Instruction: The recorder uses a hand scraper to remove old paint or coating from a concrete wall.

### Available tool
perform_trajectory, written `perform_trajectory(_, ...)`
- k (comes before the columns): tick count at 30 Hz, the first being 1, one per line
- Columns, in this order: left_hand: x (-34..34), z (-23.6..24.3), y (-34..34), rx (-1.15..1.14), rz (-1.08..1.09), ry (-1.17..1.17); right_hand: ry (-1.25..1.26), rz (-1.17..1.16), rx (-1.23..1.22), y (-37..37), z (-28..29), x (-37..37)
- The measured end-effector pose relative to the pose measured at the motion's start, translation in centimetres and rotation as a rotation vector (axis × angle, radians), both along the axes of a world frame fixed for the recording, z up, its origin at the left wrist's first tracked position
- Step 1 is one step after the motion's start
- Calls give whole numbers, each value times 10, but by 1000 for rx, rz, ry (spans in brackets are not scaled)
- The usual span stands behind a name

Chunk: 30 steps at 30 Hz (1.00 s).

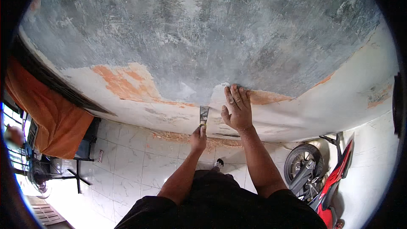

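My left hand point(198, 138) is closed around the handle of a scraper point(204, 113). The scraper's flat blade points up and lies at the wall, near the lower border of the bared grey area. To its right, my right hand point(238, 108) rests on the wall point(271, 121) with its fingers stretched out, holding nothing. Dust coats its fingertips. Above both hands spreads a rough grey surface point(203, 38) with pale scuffs. White paint remains along the lower wall, and orange patches point(123, 80) show at the border to the left and right.
Orange paint flakes point(186, 138) lie on the white tiled floor point(127, 161) along the wall's foot. A red motorcycle point(326, 191) stands at the right. On the left are an orange cloth point(51, 114) over furniture and a standing fan point(40, 176).
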<state>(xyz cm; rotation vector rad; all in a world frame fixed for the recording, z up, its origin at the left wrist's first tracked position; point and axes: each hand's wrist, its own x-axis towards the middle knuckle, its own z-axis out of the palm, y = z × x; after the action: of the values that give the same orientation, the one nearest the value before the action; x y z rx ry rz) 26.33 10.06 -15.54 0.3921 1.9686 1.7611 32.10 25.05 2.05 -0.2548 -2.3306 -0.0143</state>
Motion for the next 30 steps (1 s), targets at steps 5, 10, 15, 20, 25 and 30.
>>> perform_trajectory(5, 13, -1, 2, -58, 63, 155, -30, 15, 29, 4, -5, 4)
perform_trajectory(10, 8, -12, -6, -161, 37, 214, -18, 10, 39, 4, -7, 2)
perform_trajectory(15, 1, 2, -10, -159, 18, 218, -4, 16, 51, 2, -8, 1)
perform_trajectory(20, -3, 17, -12, -217, -49, 132, 13, 24, 29, 1, -10, -1)
perform_trajectory(25, -21, 57, 13, -123, -83, 211, 0, 11, 43, 3, -11, 0)
perform_trajectory(30, -11, 60, 12, -177, -98, 142, -17, 7, 38, 4, -6, 4)
